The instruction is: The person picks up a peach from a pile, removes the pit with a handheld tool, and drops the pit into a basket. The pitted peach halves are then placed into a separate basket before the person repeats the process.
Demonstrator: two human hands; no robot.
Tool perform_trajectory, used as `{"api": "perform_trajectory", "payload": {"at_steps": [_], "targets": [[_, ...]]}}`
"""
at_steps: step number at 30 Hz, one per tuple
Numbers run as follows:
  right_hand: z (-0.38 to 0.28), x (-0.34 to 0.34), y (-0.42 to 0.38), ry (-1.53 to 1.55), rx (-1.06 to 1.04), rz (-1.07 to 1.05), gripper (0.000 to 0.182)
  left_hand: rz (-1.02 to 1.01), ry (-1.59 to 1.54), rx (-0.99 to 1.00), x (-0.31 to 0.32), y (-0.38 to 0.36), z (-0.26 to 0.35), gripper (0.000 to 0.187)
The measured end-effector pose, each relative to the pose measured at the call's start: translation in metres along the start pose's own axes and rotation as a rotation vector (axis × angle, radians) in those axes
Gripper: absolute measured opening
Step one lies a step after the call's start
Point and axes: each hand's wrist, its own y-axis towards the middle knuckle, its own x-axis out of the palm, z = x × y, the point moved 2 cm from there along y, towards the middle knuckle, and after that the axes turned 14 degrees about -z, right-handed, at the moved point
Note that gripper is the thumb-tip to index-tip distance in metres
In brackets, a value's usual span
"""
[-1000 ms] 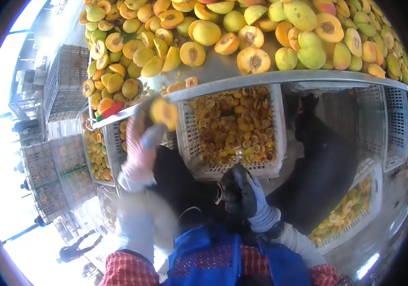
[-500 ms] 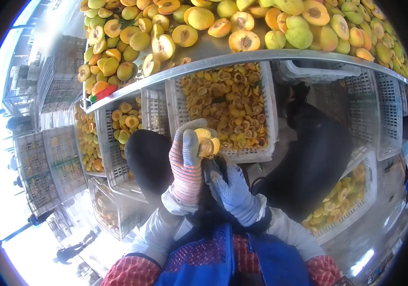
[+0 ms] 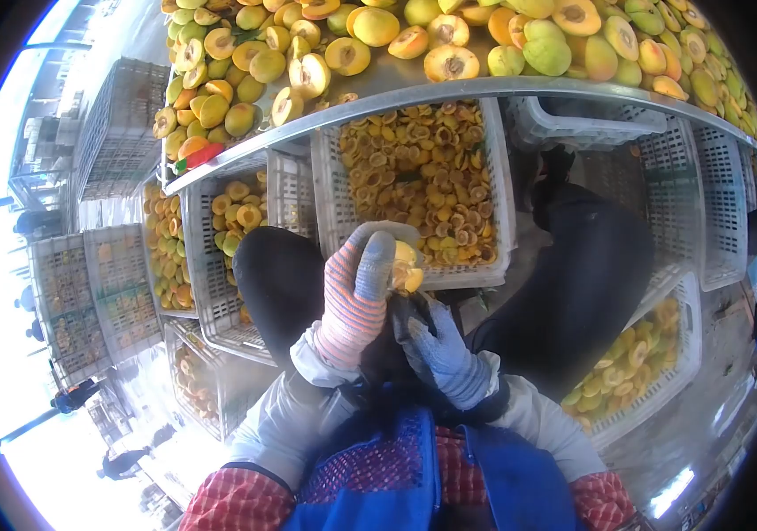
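Note:
My left hand (image 3: pixel 353 292), in a striped glove with grey fingertips, grips a cut yellow peach (image 3: pixel 407 267) above my lap. Just below the fruit, my right hand (image 3: pixel 451 356) in a blue-grey glove is closed round something dark (image 3: pixel 408 329), whose kind I cannot make out. The two hands are close together. Behind them, a white crate (image 3: pixel 500 190) under the table edge holds many small yellow-brown fruit pieces. On the metal table (image 3: pixel 369 104) lie many peach halves (image 3: pixel 452 64), some with brown centres.
Crates of fruit stand at the left (image 3: pixel 201 283) and by my right leg (image 3: pixel 688 354). Empty-looking crates (image 3: pixel 719 203) stack at the right under the table. A red object (image 3: pixel 204 157) lies at the table's left corner. Tall crate stacks (image 3: pixel 64 301) rise farther left.
Both hands have shifted slightly right, still holding the peach and the dark thing. The peach has turned, so its brown centre no longer shows clearly. The camera view has tilted a little.

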Motion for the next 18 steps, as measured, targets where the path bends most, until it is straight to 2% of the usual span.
{"api": "perform_trajectory", "payload": {"at_steps": [1,4,6,9,10,12,14,17,18], "targets": [[0.005,0.000,-0.002,0.101,-0.037,0.017,0.030,-0.056,-0.008,-0.005,-0.001,0.003,0.001,0.035],[-0.011,0.011,-0.004,0.122,-0.108,-0.002,0.033,-0.192,0.013,-0.031,-0.006,0.010,0.004,0.034],[-0.014,0.013,-0.002,0.218,-0.079,-0.077,0.030,-0.233,0.088,-0.074,-0.009,0.011,0.003,0.033],[-0.013,0.009,0.003,0.602,0.082,-0.314,0.033,-0.293,0.094,-0.087,-0.009,0.014,-0.004,0.045],[-0.020,0.009,0.004,0.724,0.153,-0.438,0.036,-0.280,-0.017,-0.128,-0.006,0.013,-0.007,0.046],[-0.027,0.015,0.006,0.932,0.262,-0.559,0.041,-0.272,-0.102,-0.195,-0.006,0.011,-0.004,0.041],[-0.029,0.021,0.008,1.105,0.335,-0.547,0.046,-0.249,-0.150,-0.243,-0.006,0.010,-0.007,0.042],[-0.046,0.033,0.011,1.186,0.267,-0.856,0.048,-0.143,-0.301,-0.244,-0.004,0.007,-0.024,0.044],[-0.049,0.032,0.015,1.293,0.284,-0.863,0.050,-0.104,-0.470,-0.283,-0.009,0.004,-0.034,0.046]]}}
